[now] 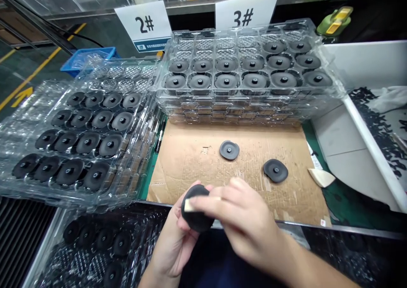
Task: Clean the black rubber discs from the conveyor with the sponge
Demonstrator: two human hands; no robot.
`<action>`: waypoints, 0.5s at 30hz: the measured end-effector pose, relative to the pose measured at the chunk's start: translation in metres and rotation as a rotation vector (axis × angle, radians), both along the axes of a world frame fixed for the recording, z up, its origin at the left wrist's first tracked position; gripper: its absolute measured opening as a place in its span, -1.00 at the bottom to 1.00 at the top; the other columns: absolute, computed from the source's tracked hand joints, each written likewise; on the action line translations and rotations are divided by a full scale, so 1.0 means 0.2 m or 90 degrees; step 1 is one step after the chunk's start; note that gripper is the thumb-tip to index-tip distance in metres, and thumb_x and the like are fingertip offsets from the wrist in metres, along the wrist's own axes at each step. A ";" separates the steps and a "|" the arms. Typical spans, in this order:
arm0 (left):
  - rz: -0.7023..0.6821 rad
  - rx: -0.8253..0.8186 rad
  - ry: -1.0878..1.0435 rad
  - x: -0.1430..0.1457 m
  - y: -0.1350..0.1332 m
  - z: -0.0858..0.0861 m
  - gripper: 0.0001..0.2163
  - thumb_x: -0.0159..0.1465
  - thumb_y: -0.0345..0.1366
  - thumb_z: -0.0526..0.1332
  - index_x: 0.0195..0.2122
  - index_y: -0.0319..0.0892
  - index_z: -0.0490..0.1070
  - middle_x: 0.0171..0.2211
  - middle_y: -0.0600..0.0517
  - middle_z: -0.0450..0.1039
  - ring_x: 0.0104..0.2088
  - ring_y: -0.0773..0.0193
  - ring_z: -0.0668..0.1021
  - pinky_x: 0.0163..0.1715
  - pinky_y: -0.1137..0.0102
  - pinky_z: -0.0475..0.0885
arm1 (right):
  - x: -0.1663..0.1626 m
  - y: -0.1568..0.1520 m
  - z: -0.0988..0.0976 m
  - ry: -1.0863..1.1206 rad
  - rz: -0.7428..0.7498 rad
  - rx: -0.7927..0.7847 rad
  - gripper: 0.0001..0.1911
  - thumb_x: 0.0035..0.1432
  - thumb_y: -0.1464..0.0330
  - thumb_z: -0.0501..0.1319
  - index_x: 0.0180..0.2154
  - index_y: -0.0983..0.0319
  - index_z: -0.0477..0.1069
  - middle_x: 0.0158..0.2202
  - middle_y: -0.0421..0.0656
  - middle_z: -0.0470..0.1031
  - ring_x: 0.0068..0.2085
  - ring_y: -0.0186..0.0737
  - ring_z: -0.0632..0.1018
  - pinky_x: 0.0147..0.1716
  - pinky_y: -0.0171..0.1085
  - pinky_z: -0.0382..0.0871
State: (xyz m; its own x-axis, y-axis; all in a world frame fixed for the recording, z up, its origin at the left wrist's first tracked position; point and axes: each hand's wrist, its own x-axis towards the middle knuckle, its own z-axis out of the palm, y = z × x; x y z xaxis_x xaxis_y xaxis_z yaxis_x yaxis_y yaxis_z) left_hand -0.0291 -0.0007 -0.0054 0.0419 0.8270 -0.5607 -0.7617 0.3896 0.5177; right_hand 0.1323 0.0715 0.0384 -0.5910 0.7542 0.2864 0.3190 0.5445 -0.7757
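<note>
My left hand (173,241) grips a round black rubber disc (196,213) from below, near the table's front edge. My right hand (241,220) comes over it from the right, fingers pinched on a small pale piece (190,205) pressed against the disc's face. Two more black discs (229,149) (275,170) lie loose on the brown cardboard sheet (190,160) just beyond my hands.
A stack of clear blister trays (79,131) with several discs sits at left, under sign 2#. Another stack (248,74) stands behind the cardboard, under sign 3#. A further tray (95,245) lies low at front left. A white bin (375,152) and a pale wedge (321,177) are at right.
</note>
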 end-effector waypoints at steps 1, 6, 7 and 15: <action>0.005 -0.005 0.005 0.00 0.00 0.00 -0.48 -0.10 -0.18 0.38 -0.06 -0.09 0.42 -0.11 -0.02 0.50 -0.14 0.21 0.53 -0.16 0.47 0.43 | 0.00 0.01 -0.04 0.007 -0.022 -0.031 -0.67 0.19 0.53 0.01 -0.08 0.14 0.39 -0.21 -0.23 0.53 -0.30 -0.29 0.42 -0.30 -0.26 0.21; 0.023 -0.016 -0.023 -0.02 0.01 -0.01 -0.47 -0.10 -0.11 0.35 -0.05 -0.05 0.41 -0.01 -0.05 0.45 -0.06 0.06 0.50 -0.01 0.31 0.37 | 0.03 0.01 -0.34 -0.091 -0.161 -0.147 -0.75 0.20 0.42 0.09 -0.13 0.09 0.43 -0.23 -0.24 0.54 -0.25 -0.25 0.45 -0.26 -0.25 0.30; 0.030 -0.015 -0.025 -0.02 0.00 -0.01 -0.48 -0.09 -0.11 0.34 -0.05 -0.04 0.41 0.00 -0.05 0.44 -0.05 0.05 0.50 0.00 0.29 0.35 | 0.04 0.00 -0.39 -0.100 -0.149 -0.142 -0.75 0.19 0.43 0.10 -0.13 0.09 0.44 -0.26 -0.23 0.55 -0.29 -0.26 0.46 -0.28 -0.24 0.31; 0.038 0.009 -0.014 0.01 0.01 0.01 -0.46 -0.10 -0.16 0.37 -0.03 -0.01 0.39 -0.01 -0.03 0.44 -0.01 0.07 0.46 0.00 0.28 0.36 | -0.01 -0.04 -0.19 -0.035 -0.152 -0.142 -0.72 0.23 0.41 0.04 -0.04 0.13 0.35 -0.13 -0.20 0.48 -0.16 -0.31 0.47 -0.19 -0.30 0.36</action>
State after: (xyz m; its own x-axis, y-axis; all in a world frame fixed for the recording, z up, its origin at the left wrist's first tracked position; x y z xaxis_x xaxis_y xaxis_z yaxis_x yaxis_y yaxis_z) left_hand -0.0276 0.0005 -0.0036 0.0047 0.8358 -0.5490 -0.7943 0.3366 0.5057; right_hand 0.1294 0.0630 0.0011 -0.3993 0.9140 0.0716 0.4625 0.2682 -0.8451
